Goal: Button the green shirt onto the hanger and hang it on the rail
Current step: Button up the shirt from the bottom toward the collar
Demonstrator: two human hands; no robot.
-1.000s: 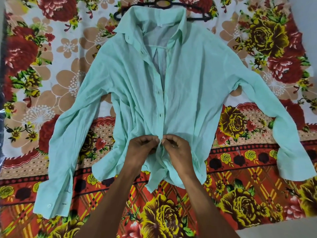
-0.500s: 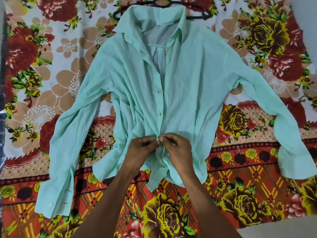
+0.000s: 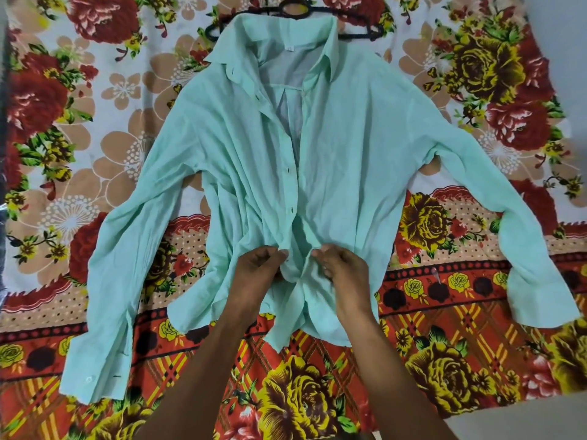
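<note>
The green shirt [image 3: 333,173] lies face-up across the middle of the frame on the floral bedsheet [image 3: 95,122], with the black hanger [image 3: 295,9] poking out of the collar at top centre. A moment ago both hands were bunched together at one spot low on the placket; now they've pulled slightly apart. The left hand [image 3: 257,268] pinches the button edge and the right hand [image 3: 343,268] pinches the opposite edge. My guess: that button didn't catch, or they're lining up again. The upper buttons still look undone.
</note>
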